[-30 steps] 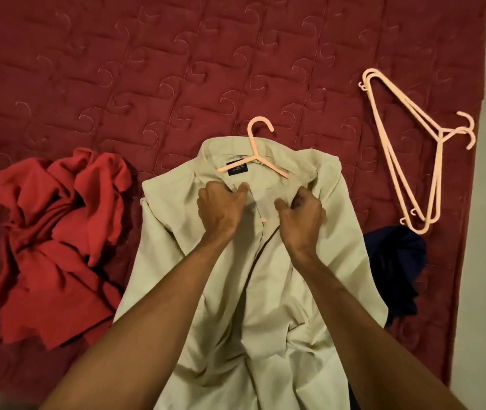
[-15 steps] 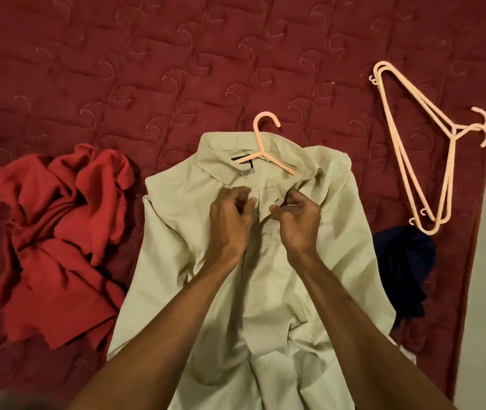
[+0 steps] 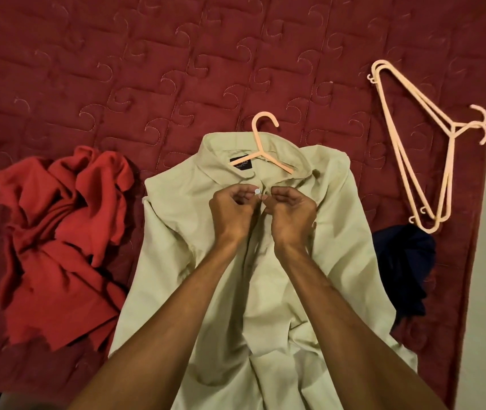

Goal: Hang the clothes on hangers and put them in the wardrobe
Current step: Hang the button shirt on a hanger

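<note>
The beige shirt (image 3: 176,232) lay on the bed (image 3: 147,69), a hanger (image 3: 261,150) already in its collar. The left hand (image 3: 231,210) and right hand (image 3: 292,211) both pinched its placket at the top button (image 3: 257,190). The red garment (image 3: 58,232), navy garment (image 3: 404,261) and spare hangers (image 3: 453,132) lay beside it, seemingly not yet dealt with.

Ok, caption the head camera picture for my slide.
Left hand and right hand work the top button of a beige shirt on a hanger, lying on a red quilt.
</note>
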